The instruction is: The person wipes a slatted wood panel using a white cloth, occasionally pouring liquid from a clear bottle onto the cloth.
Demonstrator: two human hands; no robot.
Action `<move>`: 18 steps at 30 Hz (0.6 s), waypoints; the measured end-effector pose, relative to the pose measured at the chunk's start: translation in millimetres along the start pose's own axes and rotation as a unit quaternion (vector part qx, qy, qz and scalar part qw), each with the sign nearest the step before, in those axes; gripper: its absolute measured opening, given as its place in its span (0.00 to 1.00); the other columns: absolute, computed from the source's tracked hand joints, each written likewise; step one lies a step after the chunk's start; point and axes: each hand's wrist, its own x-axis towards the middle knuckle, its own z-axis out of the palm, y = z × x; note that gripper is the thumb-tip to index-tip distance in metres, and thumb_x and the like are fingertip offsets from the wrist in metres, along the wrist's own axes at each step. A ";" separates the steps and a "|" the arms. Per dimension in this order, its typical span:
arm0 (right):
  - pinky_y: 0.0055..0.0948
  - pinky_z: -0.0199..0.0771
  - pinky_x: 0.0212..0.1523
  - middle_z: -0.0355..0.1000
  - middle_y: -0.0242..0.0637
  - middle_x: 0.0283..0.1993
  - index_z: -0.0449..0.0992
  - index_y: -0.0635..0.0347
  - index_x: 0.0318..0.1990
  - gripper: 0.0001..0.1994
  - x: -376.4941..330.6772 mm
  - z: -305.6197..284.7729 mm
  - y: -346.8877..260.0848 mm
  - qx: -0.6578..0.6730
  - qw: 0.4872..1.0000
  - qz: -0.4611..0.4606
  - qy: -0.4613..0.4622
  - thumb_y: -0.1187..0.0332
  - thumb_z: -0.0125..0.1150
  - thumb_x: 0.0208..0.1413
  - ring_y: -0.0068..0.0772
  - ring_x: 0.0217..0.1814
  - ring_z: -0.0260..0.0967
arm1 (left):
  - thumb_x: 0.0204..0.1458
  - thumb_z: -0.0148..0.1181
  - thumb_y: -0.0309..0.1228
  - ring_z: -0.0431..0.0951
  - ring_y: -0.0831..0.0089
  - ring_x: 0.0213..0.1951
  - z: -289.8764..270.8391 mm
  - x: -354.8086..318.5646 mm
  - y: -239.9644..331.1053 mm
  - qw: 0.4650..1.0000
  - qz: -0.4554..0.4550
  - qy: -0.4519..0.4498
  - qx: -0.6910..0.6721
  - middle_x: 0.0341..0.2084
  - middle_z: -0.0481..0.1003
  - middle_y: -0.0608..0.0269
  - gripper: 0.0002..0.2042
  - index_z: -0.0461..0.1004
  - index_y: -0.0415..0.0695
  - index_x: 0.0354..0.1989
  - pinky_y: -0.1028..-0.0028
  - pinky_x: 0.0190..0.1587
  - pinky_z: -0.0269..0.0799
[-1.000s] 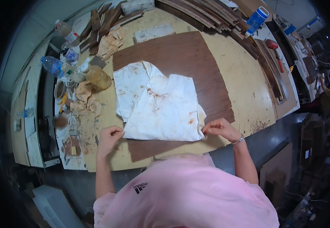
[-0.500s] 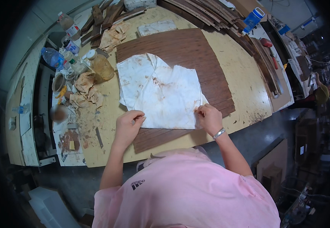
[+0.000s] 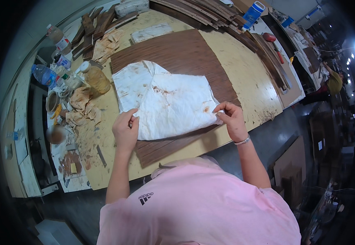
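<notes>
A white cloth (image 3: 169, 104) with brown stains lies over a dark brown wooden panel (image 3: 181, 49) made of narrow strips. My left hand (image 3: 125, 125) pinches the cloth at its near left edge. At the near right corner, my right hand (image 3: 231, 118) grips the cloth between thumb and fingers, a silver bracelet on its wrist. The near edge of the cloth hangs in a curve between both hands, just above the panel's near side. Folds run through the upper left part of the cloth.
Plastic bottles, a jar of amber liquid (image 3: 95, 78) and a crumpled stained rag (image 3: 81, 107) crowd the table's left side. Wood strips (image 3: 198, 14) are stacked along the far edge. A red-handled mallet (image 3: 272, 43) lies at right. Another person (image 3: 333, 81) stands far right.
My hands have moved apart, drawing the cloth's near edge wider. The right corner has come up and outward to the right. The whole view has shifted slightly.
</notes>
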 end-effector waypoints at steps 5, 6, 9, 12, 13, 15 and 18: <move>0.22 0.66 0.35 0.68 0.27 0.35 0.77 0.65 0.39 0.12 -5.5 5.6 -32.1 -0.298 0.949 -0.091 -0.040 0.84 0.59 0.45 0.20 0.35 0.65 | 0.44 0.63 0.19 0.76 0.62 0.31 7.0 12.3 25.1 0.992 0.116 -0.015 -0.050 0.26 0.76 0.57 0.10 0.79 0.38 0.37 0.68 0.35 0.72; 0.22 0.66 0.35 0.68 0.27 0.35 0.77 0.65 0.40 0.12 -3.6 4.1 -29.2 -0.361 0.923 -0.121 -0.051 0.84 0.60 0.45 0.21 0.35 0.65 | 0.44 0.63 0.19 0.76 0.62 0.31 11.9 13.6 33.2 0.988 0.137 -0.026 -0.067 0.27 0.76 0.56 0.10 0.78 0.38 0.37 0.68 0.35 0.72; 0.28 0.67 0.37 0.68 0.33 0.35 0.77 0.65 0.39 0.10 0.2 6.9 -40.4 -0.359 0.910 -0.202 -0.037 0.80 0.59 0.48 0.25 0.35 0.65 | 0.45 0.65 0.25 0.78 0.59 0.34 26.3 17.9 60.7 0.977 0.187 -0.059 -0.089 0.28 0.78 0.56 0.09 0.79 0.39 0.36 0.64 0.40 0.72; 0.30 0.67 0.37 0.69 0.34 0.33 0.75 0.66 0.36 0.05 3.9 19.7 -61.0 -0.158 0.970 -0.179 -0.053 0.75 0.58 0.53 0.23 0.35 0.65 | 0.45 0.67 0.30 0.78 0.57 0.37 44.5 26.5 77.3 0.959 0.263 -0.071 -0.083 0.32 0.78 0.55 0.12 0.79 0.40 0.38 0.61 0.44 0.72; 0.30 0.67 0.37 0.70 0.33 0.32 0.75 0.66 0.35 0.04 7.0 21.8 -64.7 -0.071 0.984 -0.152 -0.066 0.74 0.57 0.55 0.22 0.35 0.65 | 0.45 0.68 0.31 0.78 0.56 0.38 46.6 27.2 74.8 0.956 0.253 -0.123 -0.077 0.34 0.78 0.55 0.13 0.79 0.39 0.39 0.61 0.45 0.72; 0.27 0.67 0.37 0.69 0.30 0.30 0.74 0.66 0.34 0.06 19.5 15.8 -69.8 -0.104 0.987 -0.103 -0.060 0.72 0.56 0.57 0.19 0.35 0.64 | 0.46 0.68 0.33 0.78 0.55 0.40 45.8 29.7 63.6 0.941 0.195 -0.270 -0.062 0.39 0.77 0.52 0.16 0.79 0.39 0.42 0.62 0.46 0.72; 0.19 0.65 0.39 0.69 0.26 0.32 0.72 0.62 0.34 0.05 39.8 20.4 -76.5 -0.087 0.989 -0.082 -0.085 0.70 0.55 0.60 0.14 0.36 0.64 | 0.50 0.66 0.28 0.78 0.63 0.41 37.4 30.9 60.4 0.898 0.053 -0.388 -0.201 0.37 0.78 0.57 0.14 0.78 0.36 0.44 0.69 0.46 0.72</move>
